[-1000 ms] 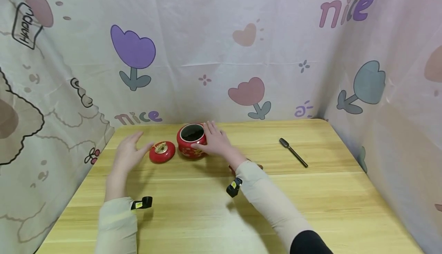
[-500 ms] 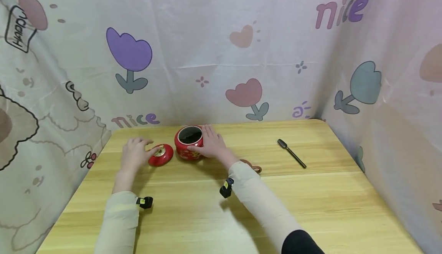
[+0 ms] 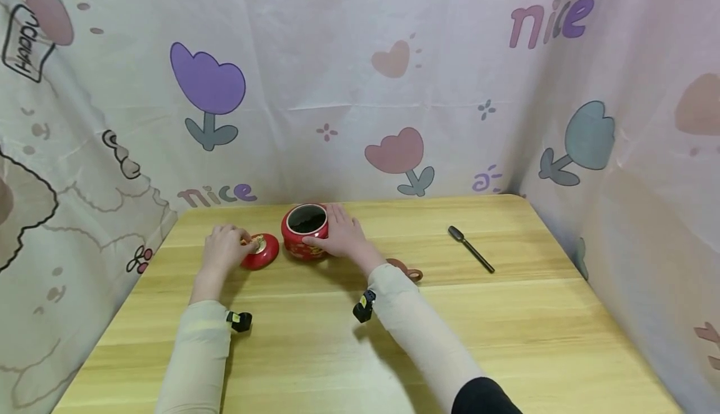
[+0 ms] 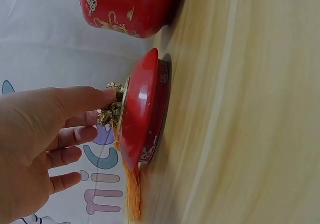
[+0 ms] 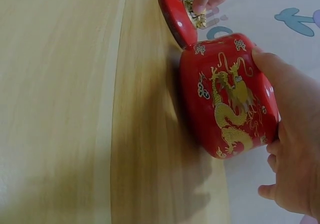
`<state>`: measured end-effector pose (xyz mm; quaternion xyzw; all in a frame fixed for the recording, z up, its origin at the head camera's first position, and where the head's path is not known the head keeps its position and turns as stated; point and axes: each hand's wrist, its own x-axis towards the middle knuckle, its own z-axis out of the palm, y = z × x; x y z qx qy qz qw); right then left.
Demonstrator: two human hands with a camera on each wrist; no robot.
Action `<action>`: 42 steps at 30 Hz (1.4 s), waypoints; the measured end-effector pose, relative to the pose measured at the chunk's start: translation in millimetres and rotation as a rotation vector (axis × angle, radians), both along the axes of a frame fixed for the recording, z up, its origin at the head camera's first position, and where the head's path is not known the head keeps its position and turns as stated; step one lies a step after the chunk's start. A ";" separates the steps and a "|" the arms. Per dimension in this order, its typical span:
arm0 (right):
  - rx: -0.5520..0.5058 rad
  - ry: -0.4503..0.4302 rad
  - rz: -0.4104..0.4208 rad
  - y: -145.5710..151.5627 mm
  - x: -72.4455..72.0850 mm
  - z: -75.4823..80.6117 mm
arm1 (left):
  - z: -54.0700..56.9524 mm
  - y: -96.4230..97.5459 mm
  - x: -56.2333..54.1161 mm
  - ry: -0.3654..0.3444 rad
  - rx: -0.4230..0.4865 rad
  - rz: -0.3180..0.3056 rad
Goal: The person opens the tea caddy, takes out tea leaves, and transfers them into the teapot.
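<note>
A red round lid (image 3: 271,256) with a gold ornamental knob (image 4: 113,107) and an orange tassel (image 4: 132,191) lies on the table at the left. My left hand (image 3: 221,252) pinches that knob between thumb and forefinger, the other fingers held apart from it. Just right of the lid stands a red jar (image 5: 225,99) with a gold dragon pattern, its mouth uncovered and the inside dark in the head view. My right hand (image 3: 344,237) holds the jar from its right side, thumb at the front and fingers round the back.
A black scoop (image 3: 471,249) lies at the right of the wooden table (image 3: 315,351). A brown item with a loop handle (image 3: 415,274) sits partly hidden behind my right forearm. Printed curtain (image 3: 315,76) hangs close behind the table's back edge.
My left hand has come right, onto the lid's knob, and its thumb and forefinger have closed there. The right hand stays on the jar; the whole head view has shifted slightly.
</note>
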<state>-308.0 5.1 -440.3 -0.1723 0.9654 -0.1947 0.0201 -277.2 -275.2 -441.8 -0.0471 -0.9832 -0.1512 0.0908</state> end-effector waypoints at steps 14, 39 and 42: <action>0.010 -0.014 -0.019 -1.0 1.7 3.0 | -7.4 -0.7 -9.2 0.043 -0.040 -0.024; 0.011 -0.019 -0.018 -0.5 2.1 5.9 | 20.2 4.7 -1.9 0.124 0.046 -0.004; 0.007 -0.018 -0.015 -0.5 2.1 5.1 | 26.9 8.0 -0.3 0.141 0.050 -0.002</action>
